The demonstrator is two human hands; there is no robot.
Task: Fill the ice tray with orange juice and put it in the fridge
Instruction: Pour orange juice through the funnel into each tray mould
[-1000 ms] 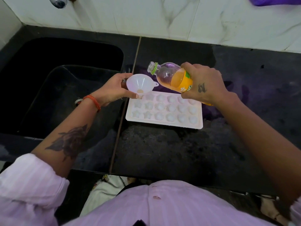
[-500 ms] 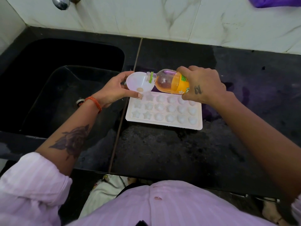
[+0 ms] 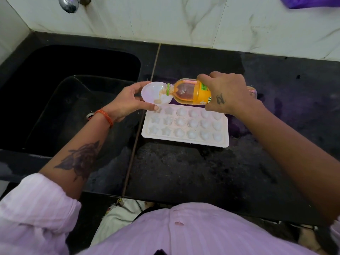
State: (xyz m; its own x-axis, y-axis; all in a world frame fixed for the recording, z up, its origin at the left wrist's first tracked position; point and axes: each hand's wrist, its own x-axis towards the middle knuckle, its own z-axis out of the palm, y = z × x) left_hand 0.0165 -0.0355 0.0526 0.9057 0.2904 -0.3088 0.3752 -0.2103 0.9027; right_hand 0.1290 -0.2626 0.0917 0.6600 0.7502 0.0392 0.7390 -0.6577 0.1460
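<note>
A white ice tray (image 3: 185, 139) with star and round moulds lies on the black counter (image 3: 202, 172). My left hand (image 3: 127, 103) holds a small white funnel (image 3: 152, 93) over the tray's far left corner. My right hand (image 3: 224, 94) grips an orange juice bottle (image 3: 189, 92), tipped almost flat with its green-ringed mouth inside the funnel. A little juice shows in the funnel bowl. The tray's moulds look pale, with no orange colour visible.
A deep black sink (image 3: 70, 100) lies left of the tray, with a chrome tap (image 3: 69, 3) above it. White marble tiles (image 3: 202, 21) back the counter. A purple cloth (image 3: 311, 1) hangs at the top right.
The bottle has tipped further down and moved left, so its mouth now sits inside the funnel. Juice has begun to run into the funnel. The funnel has tilted slightly toward the bottle.
</note>
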